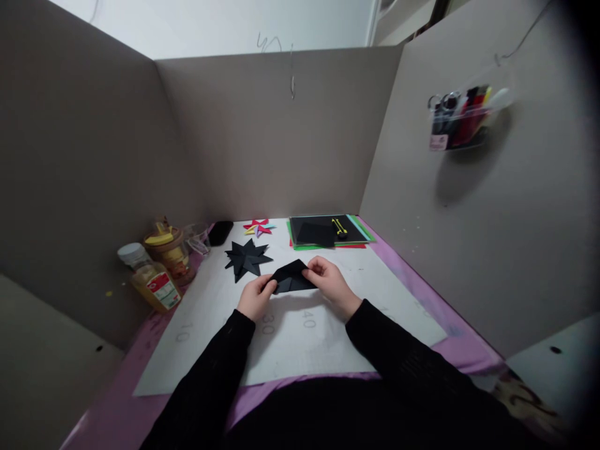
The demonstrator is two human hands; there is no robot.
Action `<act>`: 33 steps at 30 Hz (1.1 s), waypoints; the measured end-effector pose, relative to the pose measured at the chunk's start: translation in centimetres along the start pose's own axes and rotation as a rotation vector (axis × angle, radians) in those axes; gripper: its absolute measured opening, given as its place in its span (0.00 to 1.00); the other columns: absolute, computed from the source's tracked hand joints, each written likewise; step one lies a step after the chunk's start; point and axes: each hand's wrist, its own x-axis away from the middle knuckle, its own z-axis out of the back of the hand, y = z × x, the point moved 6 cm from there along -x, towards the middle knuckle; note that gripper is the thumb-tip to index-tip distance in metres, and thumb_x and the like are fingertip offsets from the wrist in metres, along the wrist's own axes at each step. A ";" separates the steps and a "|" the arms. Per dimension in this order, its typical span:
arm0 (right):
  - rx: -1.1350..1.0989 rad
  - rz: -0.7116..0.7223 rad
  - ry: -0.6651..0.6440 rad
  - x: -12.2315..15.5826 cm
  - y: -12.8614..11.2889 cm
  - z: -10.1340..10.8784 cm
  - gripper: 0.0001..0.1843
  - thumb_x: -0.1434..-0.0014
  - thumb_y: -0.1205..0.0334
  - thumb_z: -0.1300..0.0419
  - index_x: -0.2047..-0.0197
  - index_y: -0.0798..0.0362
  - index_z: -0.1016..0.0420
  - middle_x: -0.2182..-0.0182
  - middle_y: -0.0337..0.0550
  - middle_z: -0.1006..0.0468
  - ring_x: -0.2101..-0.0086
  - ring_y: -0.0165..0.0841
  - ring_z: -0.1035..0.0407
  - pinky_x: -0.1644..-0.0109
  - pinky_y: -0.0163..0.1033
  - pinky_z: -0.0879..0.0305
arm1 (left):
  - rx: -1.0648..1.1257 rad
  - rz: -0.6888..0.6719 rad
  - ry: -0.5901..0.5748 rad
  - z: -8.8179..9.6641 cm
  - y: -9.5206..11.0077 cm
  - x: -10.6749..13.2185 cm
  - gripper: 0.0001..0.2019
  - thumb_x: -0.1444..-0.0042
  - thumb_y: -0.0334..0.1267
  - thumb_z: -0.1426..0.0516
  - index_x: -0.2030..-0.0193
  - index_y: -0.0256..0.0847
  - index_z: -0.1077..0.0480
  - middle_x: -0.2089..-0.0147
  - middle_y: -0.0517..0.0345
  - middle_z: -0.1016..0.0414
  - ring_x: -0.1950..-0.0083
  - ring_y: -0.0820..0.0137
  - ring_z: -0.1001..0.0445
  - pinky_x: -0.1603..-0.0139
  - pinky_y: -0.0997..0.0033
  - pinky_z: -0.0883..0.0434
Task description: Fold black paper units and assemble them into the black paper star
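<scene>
A folded piece of black paper point(289, 278) lies on the white mat point(300, 337) in front of me. My left hand point(255, 297) pinches its left corner. My right hand point(330, 282) pinches its right side, fingers curled over the edge. Just beyond it rests a finished black paper star point(247, 257). Both arms wear black sleeves.
A small multicoloured paper star point(258, 227) and a stack of coloured sheets with black on top point(328, 231) sit at the back. Jars and a bottle point(154, 275) stand at the left. Grey cardboard walls enclose the desk; a pen holder point(462, 119) hangs on the right wall.
</scene>
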 end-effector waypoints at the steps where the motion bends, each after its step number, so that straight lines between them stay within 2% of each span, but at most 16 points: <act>1: -0.009 0.002 -0.020 0.1 -0.1 -0.2 0.11 0.51 0.58 0.39 0.72 0.53 0.37 0.77 0.34 0.35 0.75 0.28 0.40 0.70 0.33 0.44 | 0.007 0.002 0.013 0.0 -0.2 0.0 0.14 0.49 0.44 0.47 0.66 0.36 0.27 0.74 0.58 0.27 0.70 0.68 0.29 0.68 0.72 0.34; 5: -0.033 -0.020 -0.085 0.3 -0.1 -0.9 0.11 0.51 0.58 0.39 0.73 0.53 0.39 0.77 0.33 0.37 0.76 0.27 0.42 0.72 0.33 0.47 | 0.000 0.011 0.029 -0.1 -1.0 -0.1 0.15 0.48 0.44 0.48 0.64 0.36 0.27 0.73 0.56 0.26 0.70 0.67 0.29 0.67 0.70 0.33; 7: -0.039 -0.021 -0.060 0.2 -0.1 -0.9 0.12 0.51 0.57 0.40 0.74 0.52 0.40 0.78 0.32 0.40 0.77 0.27 0.44 0.73 0.33 0.48 | -0.022 -0.020 0.043 -0.2 -0.8 0.1 0.15 0.49 0.43 0.46 0.60 0.36 0.27 0.67 0.54 0.24 0.65 0.65 0.27 0.62 0.67 0.31; 9: -0.050 -0.027 -0.023 0.1 0.0 -0.7 0.13 0.51 0.56 0.40 0.75 0.52 0.42 0.79 0.32 0.41 0.77 0.27 0.45 0.73 0.33 0.49 | -0.038 -0.071 0.049 -0.2 -0.4 0.3 0.19 0.52 0.41 0.43 0.53 0.38 0.29 0.58 0.52 0.24 0.57 0.63 0.28 0.56 0.65 0.31; 11: -0.071 -0.047 0.016 0.1 0.1 -0.4 0.14 0.51 0.56 0.40 0.75 0.52 0.43 0.80 0.32 0.42 0.78 0.27 0.47 0.73 0.33 0.49 | -0.034 -0.095 0.027 -0.3 -0.2 0.4 0.26 0.56 0.40 0.40 0.47 0.39 0.33 0.50 0.51 0.28 0.52 0.61 0.30 0.54 0.65 0.31; 13: -0.109 -0.078 0.044 0.0 0.3 -0.3 0.15 0.52 0.55 0.40 0.76 0.52 0.43 0.80 0.31 0.43 0.78 0.26 0.47 0.74 0.33 0.51 | -0.023 -0.089 -0.006 -0.5 -0.1 0.5 0.28 0.56 0.39 0.40 0.45 0.39 0.35 0.48 0.49 0.30 0.50 0.61 0.31 0.54 0.65 0.31; 17: -0.237 -0.128 0.049 0.1 0.5 -0.4 0.15 0.53 0.57 0.39 0.76 0.52 0.44 0.80 0.31 0.43 0.79 0.26 0.48 0.75 0.32 0.52 | 0.030 -0.079 -0.020 -0.5 -0.1 0.4 0.25 0.53 0.37 0.43 0.45 0.37 0.35 0.49 0.48 0.30 0.49 0.61 0.32 0.52 0.64 0.33; 22: -0.350 -0.185 0.053 0.2 0.6 -0.7 0.15 0.55 0.59 0.38 0.77 0.52 0.44 0.81 0.30 0.43 0.80 0.25 0.49 0.75 0.32 0.52 | 0.063 -0.098 0.025 -0.3 0.4 0.5 0.26 0.52 0.34 0.45 0.44 0.37 0.38 0.64 0.56 0.29 0.66 0.70 0.30 0.65 0.71 0.32; 26: -0.383 -0.214 0.042 0.2 0.9 -0.9 0.14 0.55 0.57 0.38 0.76 0.52 0.42 0.81 0.31 0.40 0.80 0.25 0.47 0.75 0.32 0.50 | 0.024 -0.138 0.109 0.2 0.6 0.6 0.20 0.47 0.37 0.47 0.46 0.37 0.36 0.70 0.60 0.32 0.69 0.72 0.32 0.66 0.72 0.34; 28: -0.362 -0.197 0.047 0.2 1.0 -0.9 0.14 0.55 0.56 0.38 0.74 0.52 0.40 0.79 0.32 0.37 0.78 0.27 0.44 0.74 0.32 0.47 | 0.000 -0.158 0.127 0.3 0.7 0.5 0.18 0.46 0.38 0.48 0.48 0.38 0.34 0.67 0.58 0.30 0.67 0.71 0.31 0.63 0.71 0.33; 33: -0.322 -0.094 0.053 0.2 0.9 -0.8 0.15 0.53 0.52 0.37 0.67 0.52 0.35 0.72 0.37 0.30 0.71 0.31 0.36 0.67 0.35 0.39 | -0.056 -0.158 0.175 0.6 0.5 0.3 0.15 0.45 0.37 0.49 0.52 0.38 0.31 0.54 0.51 0.26 0.53 0.65 0.29 0.52 0.66 0.33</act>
